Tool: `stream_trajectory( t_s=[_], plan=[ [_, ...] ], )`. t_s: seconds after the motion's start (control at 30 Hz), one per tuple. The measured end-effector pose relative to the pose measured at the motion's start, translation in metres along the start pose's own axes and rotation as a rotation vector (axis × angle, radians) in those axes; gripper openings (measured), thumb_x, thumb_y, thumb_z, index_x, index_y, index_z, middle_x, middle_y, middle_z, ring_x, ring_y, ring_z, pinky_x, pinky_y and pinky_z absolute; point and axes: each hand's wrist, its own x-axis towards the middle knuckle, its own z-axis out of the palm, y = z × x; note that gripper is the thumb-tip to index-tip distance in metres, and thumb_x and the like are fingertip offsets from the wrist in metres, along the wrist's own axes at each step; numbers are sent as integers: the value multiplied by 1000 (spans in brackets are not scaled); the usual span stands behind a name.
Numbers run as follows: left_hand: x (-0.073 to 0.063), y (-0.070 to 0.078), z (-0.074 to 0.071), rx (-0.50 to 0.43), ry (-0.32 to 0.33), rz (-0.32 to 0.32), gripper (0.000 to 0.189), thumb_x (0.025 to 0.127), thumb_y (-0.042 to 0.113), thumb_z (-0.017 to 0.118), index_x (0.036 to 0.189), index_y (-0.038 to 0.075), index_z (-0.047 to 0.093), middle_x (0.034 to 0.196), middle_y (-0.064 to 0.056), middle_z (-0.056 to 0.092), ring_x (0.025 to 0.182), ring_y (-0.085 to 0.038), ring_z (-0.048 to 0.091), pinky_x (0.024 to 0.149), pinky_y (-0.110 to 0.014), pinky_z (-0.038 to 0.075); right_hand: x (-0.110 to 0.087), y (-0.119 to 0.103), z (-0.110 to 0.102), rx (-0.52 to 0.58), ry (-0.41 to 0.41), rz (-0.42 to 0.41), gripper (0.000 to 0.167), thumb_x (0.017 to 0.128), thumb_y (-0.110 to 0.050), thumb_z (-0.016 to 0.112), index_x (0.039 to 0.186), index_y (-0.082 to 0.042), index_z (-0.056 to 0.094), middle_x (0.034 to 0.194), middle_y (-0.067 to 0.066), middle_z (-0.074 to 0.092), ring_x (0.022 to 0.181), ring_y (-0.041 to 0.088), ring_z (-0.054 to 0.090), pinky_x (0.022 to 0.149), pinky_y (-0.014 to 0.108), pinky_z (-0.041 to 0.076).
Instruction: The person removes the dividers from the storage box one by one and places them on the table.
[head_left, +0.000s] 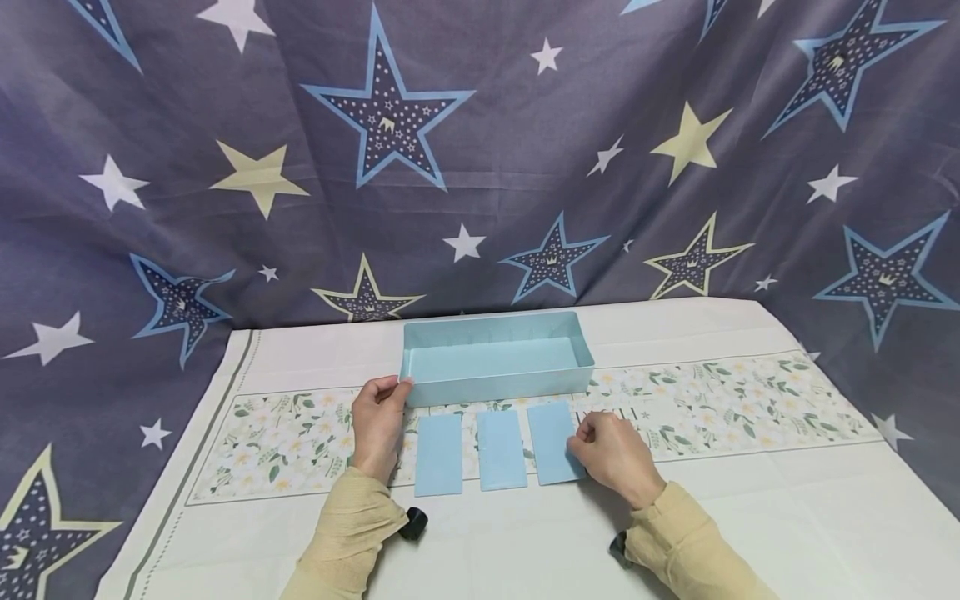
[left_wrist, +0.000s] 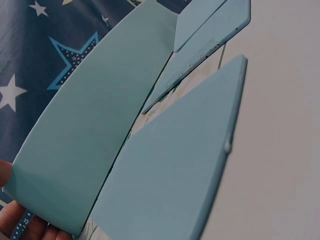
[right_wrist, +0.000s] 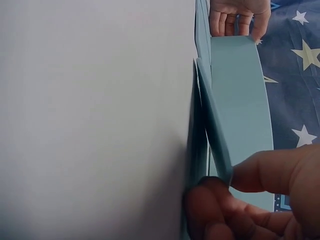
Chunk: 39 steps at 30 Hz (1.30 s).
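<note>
A long, open-topped light blue tray-like box (head_left: pixel 502 387) stands near the back of the table. My left hand (head_left: pixel 377 425) grips its front left corner, the thumb (left_wrist: pixel 4 172) at the edge in the left wrist view. Three flat blue rectangular panels lie in a row before the box: a left panel (head_left: pixel 439 454), a middle panel (head_left: pixel 502 450) and a right panel (head_left: pixel 553 442). My right hand (head_left: pixel 615 454) pinches the right panel by its right edge. In the right wrist view, that panel is tilted, its held edge raised off the cloth.
A white tablecloth (head_left: pixel 525 550) with a flowered band (head_left: pixel 720 408) covers the table. Behind it hangs a dark curtain (head_left: pixel 480 150) printed with stars. A small black device (head_left: pixel 414 524) sits at the left cuff, another (head_left: pixel 620 550) at the right.
</note>
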Motion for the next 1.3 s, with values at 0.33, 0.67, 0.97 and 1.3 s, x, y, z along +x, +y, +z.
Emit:
stream_trajectory(
  t_s=[0.33,0.67,0.97,1.3],
  plan=[
    [1,-1,0,4,-10,-17,34,97,21,64,123,-1,60,120,-16,58,110,-27,55,95,-37,46,0,1,0,-5,-27,5,10,82,-13,69,74,-11,63,64,0,58,55,16,51,51,29,38],
    [1,0,0,1,-4,-15,34,97,20,65,122,-1,60,118,-15,58,108,-26,56,94,-37,46,-1,0,-1,-14,-36,4,12,82,-13,71,74,-11,62,64,0,58,55,16,51,51,29,38],
    [2,-1,0,-9,-3,-17,33,96,20,65,121,-1,60,117,-15,58,107,-25,56,92,-34,46,-2,-1,-1,-30,-34,-8,12,83,-13,70,74,-11,61,65,0,57,56,16,51,51,29,38],
    [2,-1,0,-15,-6,-10,33,96,20,65,121,-1,61,116,-15,58,106,-25,56,90,-34,46,-2,0,-3,-64,-29,-20,13,83,-15,72,74,-12,62,67,0,59,59,16,51,53,30,38]
  ],
)
